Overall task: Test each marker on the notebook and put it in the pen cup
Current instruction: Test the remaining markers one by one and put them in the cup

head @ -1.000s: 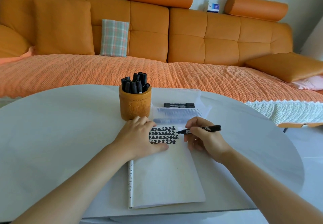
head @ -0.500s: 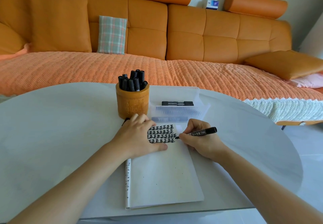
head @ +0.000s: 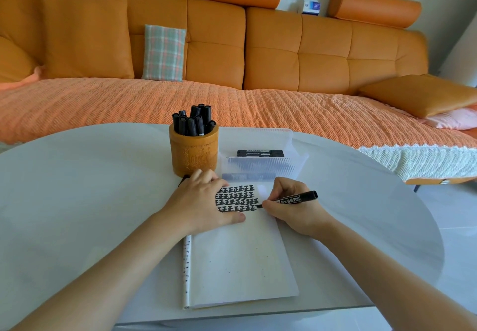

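Note:
A white notebook [head: 240, 261] lies open on the table, with rows of black marks at its top. My right hand [head: 291, 209] grips a black marker [head: 294, 199], and its tip touches the page at the right end of the marks. My left hand [head: 204, 201] rests flat on the top left of the page. Just beyond it stands an orange pen cup [head: 193, 155] holding several black markers. Behind the notebook, a clear plastic box [head: 260, 157] holds two more black markers [head: 260, 153].
The round white table [head: 77, 201] has bare surface to the left and right of the notebook. An orange sofa [head: 232, 59] with cushions runs along the far side. The table's near edge is just below the notebook.
My right hand lowered the marker from above the page until its tip met the paper beside the marks. My left hand stayed on the notebook.

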Demonstrator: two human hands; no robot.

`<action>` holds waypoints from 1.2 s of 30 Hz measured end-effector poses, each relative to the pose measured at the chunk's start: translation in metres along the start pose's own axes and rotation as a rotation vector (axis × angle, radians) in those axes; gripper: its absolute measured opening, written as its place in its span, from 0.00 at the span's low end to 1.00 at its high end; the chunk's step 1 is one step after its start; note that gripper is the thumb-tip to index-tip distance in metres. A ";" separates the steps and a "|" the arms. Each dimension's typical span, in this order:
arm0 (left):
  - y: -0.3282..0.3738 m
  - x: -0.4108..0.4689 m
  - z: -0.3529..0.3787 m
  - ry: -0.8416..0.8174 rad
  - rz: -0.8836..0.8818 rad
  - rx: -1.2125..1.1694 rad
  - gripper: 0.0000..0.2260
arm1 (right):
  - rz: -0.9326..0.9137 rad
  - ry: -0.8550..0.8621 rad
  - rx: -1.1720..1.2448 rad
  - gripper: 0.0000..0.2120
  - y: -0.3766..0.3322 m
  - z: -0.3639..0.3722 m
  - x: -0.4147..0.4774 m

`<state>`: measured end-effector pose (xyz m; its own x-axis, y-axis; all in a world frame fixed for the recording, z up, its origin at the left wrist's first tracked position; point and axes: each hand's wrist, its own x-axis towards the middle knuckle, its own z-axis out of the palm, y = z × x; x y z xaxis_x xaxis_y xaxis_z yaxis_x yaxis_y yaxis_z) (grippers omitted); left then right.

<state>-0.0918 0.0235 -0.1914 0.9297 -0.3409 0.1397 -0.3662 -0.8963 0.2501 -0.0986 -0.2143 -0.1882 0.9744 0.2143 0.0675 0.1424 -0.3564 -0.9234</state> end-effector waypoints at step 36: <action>-0.014 -0.014 -0.028 0.188 -0.030 -0.186 0.15 | -0.092 -0.023 0.168 0.12 -0.030 -0.007 0.006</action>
<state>-0.1003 0.0489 -0.1705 0.9229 -0.2403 0.3007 -0.3555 -0.8317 0.4264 -0.0961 -0.2085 -0.1581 0.9541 0.2607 0.1477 0.1978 -0.1778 -0.9640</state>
